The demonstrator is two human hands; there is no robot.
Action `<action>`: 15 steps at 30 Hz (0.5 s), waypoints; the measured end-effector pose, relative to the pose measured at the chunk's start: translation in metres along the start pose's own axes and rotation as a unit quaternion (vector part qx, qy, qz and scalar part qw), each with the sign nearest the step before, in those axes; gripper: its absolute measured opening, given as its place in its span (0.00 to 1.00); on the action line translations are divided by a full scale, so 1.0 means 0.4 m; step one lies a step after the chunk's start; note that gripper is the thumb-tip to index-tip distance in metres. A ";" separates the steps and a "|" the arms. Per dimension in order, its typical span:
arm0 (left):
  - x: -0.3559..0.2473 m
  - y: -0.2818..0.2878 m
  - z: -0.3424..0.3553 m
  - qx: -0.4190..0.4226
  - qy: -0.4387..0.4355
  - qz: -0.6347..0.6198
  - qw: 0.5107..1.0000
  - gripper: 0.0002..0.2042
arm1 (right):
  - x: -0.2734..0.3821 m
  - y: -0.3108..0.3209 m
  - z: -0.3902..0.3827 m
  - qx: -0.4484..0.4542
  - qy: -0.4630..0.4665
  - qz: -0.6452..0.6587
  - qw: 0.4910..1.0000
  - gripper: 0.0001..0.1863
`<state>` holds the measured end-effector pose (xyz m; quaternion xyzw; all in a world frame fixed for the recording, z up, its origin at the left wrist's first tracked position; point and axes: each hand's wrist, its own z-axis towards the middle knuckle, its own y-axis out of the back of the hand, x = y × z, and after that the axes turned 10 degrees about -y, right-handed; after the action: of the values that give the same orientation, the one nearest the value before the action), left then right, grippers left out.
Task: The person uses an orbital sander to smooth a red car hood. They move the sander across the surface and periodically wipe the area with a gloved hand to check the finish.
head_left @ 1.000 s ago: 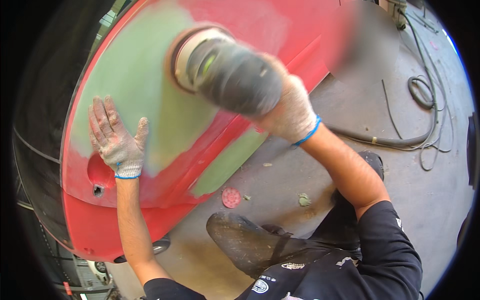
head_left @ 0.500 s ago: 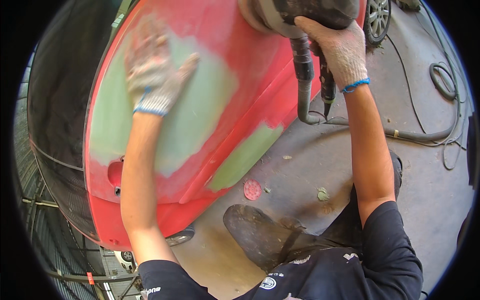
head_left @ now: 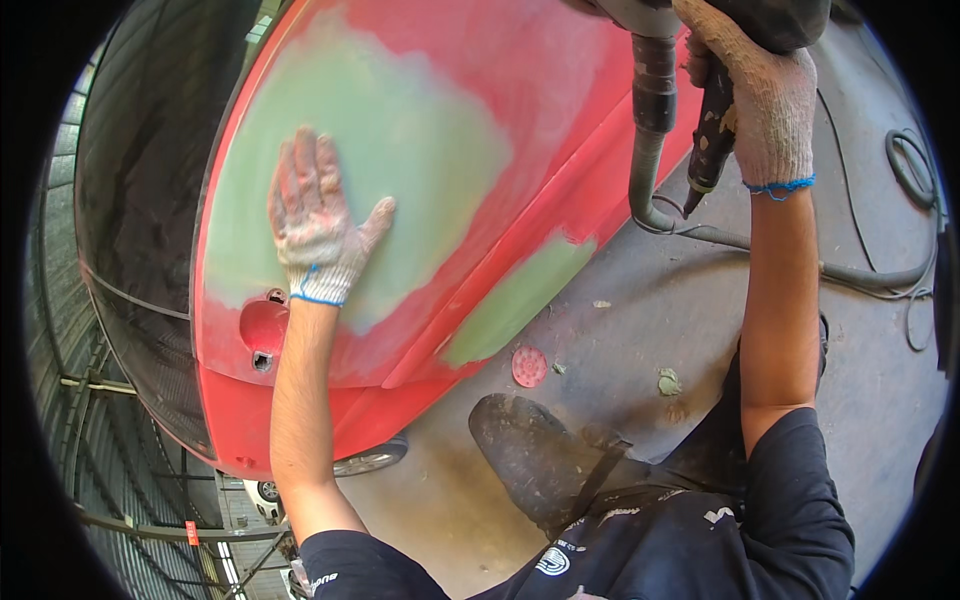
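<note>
My left hand [head_left: 317, 220], in a white knitted glove with a blue cuff, lies flat with fingers stretched on a red car door [head_left: 560, 60]. Under it spreads a large smooth patch of pale green filler [head_left: 420, 150]. A second, narrower green patch [head_left: 520, 300] runs along the lower door. At the upper right my gloved right hand [head_left: 765, 95] is closed round a dark power sander [head_left: 770, 20], partly cut off by the picture's top edge. A grey hose [head_left: 648, 170] hangs from the sander. The empty door-handle recess [head_left: 263, 325] is beside my left wrist.
On the grey floor lie a round pink sanding disc [head_left: 529, 367] and a crumpled greenish scrap [head_left: 669, 381]. The hose and cables [head_left: 905, 170] trail over the floor to the right. My bent knee [head_left: 510, 430] is close to the door.
My left hand has slid down the green patch toward the handle recess. The right hand and sander have shifted up and right in the picture. The whole view has moved slightly.
</note>
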<state>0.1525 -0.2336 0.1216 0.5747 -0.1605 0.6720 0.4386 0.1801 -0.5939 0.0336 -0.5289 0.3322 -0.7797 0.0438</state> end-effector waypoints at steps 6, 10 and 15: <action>0.008 -0.017 0.135 -0.073 0.043 -0.012 0.996 0.50 | -0.007 -0.010 -0.002 0.008 -0.016 0.008 1.000 0.14; 0.001 -0.014 0.305 -0.099 -0.004 -0.017 0.995 0.49 | -0.002 -0.012 -0.011 0.037 -0.009 0.039 0.998 0.15; 0.005 -0.019 0.281 -0.088 -0.009 -0.029 0.996 0.48 | 0.009 -0.009 -0.031 0.069 0.022 0.053 0.996 0.15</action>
<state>0.2294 -0.3094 0.1536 0.5447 -0.2063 0.6370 0.5048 0.1689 -0.5866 0.0357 -0.4888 0.3059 -0.8091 0.1139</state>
